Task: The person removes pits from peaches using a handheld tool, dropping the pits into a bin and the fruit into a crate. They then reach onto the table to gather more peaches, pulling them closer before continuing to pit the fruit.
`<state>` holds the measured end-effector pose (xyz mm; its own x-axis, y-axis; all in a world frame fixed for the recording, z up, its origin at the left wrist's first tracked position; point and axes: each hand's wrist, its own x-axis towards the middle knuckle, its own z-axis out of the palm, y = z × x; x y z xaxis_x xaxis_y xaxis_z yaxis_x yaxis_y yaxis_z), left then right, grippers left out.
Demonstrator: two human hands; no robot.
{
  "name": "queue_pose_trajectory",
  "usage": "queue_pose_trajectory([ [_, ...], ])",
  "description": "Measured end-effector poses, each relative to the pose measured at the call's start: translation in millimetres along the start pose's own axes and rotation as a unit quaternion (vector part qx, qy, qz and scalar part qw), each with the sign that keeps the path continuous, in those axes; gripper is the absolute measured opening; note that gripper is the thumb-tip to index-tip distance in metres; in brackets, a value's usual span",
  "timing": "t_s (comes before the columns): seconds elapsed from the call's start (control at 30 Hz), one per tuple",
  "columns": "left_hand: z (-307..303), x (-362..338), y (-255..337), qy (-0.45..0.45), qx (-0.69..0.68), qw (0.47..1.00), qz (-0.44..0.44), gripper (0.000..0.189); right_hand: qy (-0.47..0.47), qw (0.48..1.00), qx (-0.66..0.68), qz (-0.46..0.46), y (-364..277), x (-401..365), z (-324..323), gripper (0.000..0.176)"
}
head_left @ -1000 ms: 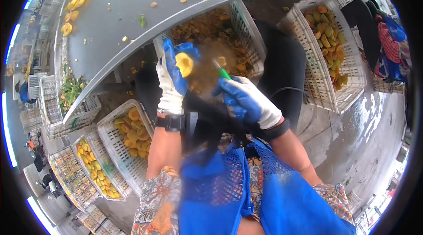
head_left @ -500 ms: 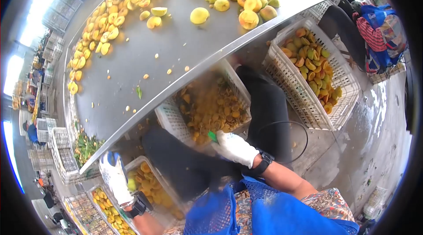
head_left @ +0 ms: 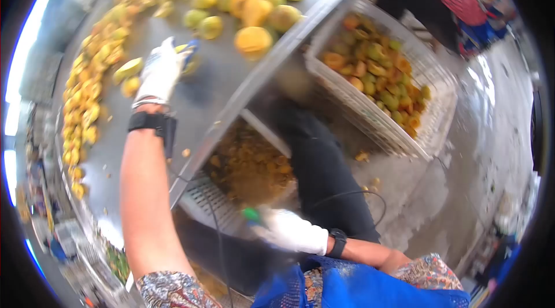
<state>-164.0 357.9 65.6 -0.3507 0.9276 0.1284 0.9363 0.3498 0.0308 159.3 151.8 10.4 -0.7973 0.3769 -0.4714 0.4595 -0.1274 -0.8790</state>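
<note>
My left hand (head_left: 159, 74), in a white glove with blue on the fingers, reaches over the metal table (head_left: 205, 91). Its fingers are closed around a yellow peach half (head_left: 189, 65), partly hidden by the glove. Two more halves, including a cut peach (head_left: 128, 70), lie just left of that hand. Low in front of my body, my right hand (head_left: 292, 231), also gloved in white, is closed on a green-handled tool (head_left: 252, 215). Blur hides the tool's working end. Just beyond it stands a crate (head_left: 211, 195) of fruit pieces between my legs.
Piled peaches (head_left: 254, 10) cover the far part of the table, with a band of halves (head_left: 81, 117) along its left edge. A white crate (head_left: 430, 129) of peach halves stands on the floor at right. Another person (head_left: 462, 4) sits beyond it. A thin cable (head_left: 219, 238) hangs near my left leg.
My left hand has moved from below the table's left corner up over the tabletop, onto a peach half. My right hand stays low with the green-handled tool. The view has turned.
</note>
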Motion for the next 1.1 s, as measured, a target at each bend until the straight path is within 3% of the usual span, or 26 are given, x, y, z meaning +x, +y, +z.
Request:
queue_pose_trajectory([
  [0.17,10.9,1.0,1.6,-0.064,0.047,0.995,0.057,0.054,0.053,0.997,0.028,-0.058,14.8,-7.1,1.2,0.032],
  [0.3,9.9,-49.3,-54.0,-0.063,-0.019,0.988,0.142,0.057,0.06,0.997,0.043,-0.037,11.6,-10.8,6.1,0.03],
  [0.37,-0.1,-86.3,-84.0,-0.061,-0.021,0.986,0.155,0.06,0.061,0.994,0.008,-0.085,11.2,-16.1,5.0,0.028],
  [0.43,-22.6,-124.9,-104.6,-0.129,-0.134,0.982,0.042,0.06,0.034,0.996,0.013,-0.086,16.2,-15.2,8.7,0.026],
  [0.47,-36.3,-142.4,-115.7,-0.166,-0.282,0.943,-0.061,0.058,0.063,0.991,-0.019,-0.114,20.2,-16.5,14.0,0.023],
  [0.5,-49.3,-160.8,-127.0,-0.198,-0.421,0.87,-0.163,0.056,0.056,0.994,-0.008,-0.093,18.5,-17.8,13.7,0.023],
  [0.57,-69.6,-206.2,-134.4,-0.138,-0.587,0.787,-0.132,0.054,0.039,0.998,0.015,-0.053,13.6,-18.7,10.2,0.024],
  [0.6,-74.3,-228.7,-128.6,-0.092,-0.653,0.743,-0.117,0.056,0.101,0.989,-0.047,-0.096,9.1,-21.3,12.1,0.026],
  [0.63,-76.7,-250.6,-122.7,-0.046,-0.712,0.693,-0.102,0.058,0.093,0.992,-0.031,-0.074,2.9,-24.1,8.5,0.028],
  [0.67,-72.7,-268.6,-124.0,-0.032,-0.798,0.6,-0.055,0.062,0.097,0.992,-0.029,-0.079,0.8,-22.6,9.0,0.028],
  [0.7,-77.6,-285.3,-110.4,-0.026,-0.859,0.504,-0.089,0.061,0.102,0.991,-0.027,-0.081,-1.0,-20.7,10.1,0.028],
  [0.8,-59.1,-333.4,-73.9,-0.035,-0.949,0.301,-0.082,0.059,0.112,0.99,-0.02,-0.083,-14.0,-24.9,13.2,0.028],
  [0.83,-45.2,-346.7,-61.7,-0.018,-0.953,0.287,-0.091,0.058,0.117,0.989,-0.02,-0.087,-19.7,-28.1,13.6,0.028],
  [0.87,-18.2,-357.4,-59.0,0.003,-0.949,0.297,-0.111,0.055,0.07,0.997,0.028,-0.015,-41.8,-40.4,4.5,0.028],
  [0.9,3.2,-369.7,-58.0,0.03,-0.941,0.309,-0.133,0.053,0.121,0.988,-0.028,-0.087,-27.3,-33.4,14.7,0.029],
  [0.93,2.6,-375.8,-33.8,0.068,-0.795,0.599,-0.066,0.051,0.137,0.983,-0.06,-0.107,-23.7,-31.5,17.6,0.03],
  [0.97,5.6,-373.6,-17.8,0.037,-0.867,0.488,-0.098,0.05,0.181,0.965,-0.106,-0.156,-15.4,-27.0,23.6,0.032],
  [1.0,5.0,-375.9,-2.7,0.018,-0.925,0.354,-0.137,0.05,0.14,0.987,-0.029,-0.077,-39.6,-36.2,21.9,0.03],
  [1.03,6.6,-374.1,14.2,0.009,-0.958,0.222,-0.182,0.05,0.161,0.983,-0.036,-0.078,-38.1,-33.7,26.8,0.028],
  [1.1,-3.1,-370.5,30.1,0.038,-0.956,0.169,-0.235,0.05,0.145,0.988,-0.038,-0.047,-50.7,-42.8,26.7,0.026],
])
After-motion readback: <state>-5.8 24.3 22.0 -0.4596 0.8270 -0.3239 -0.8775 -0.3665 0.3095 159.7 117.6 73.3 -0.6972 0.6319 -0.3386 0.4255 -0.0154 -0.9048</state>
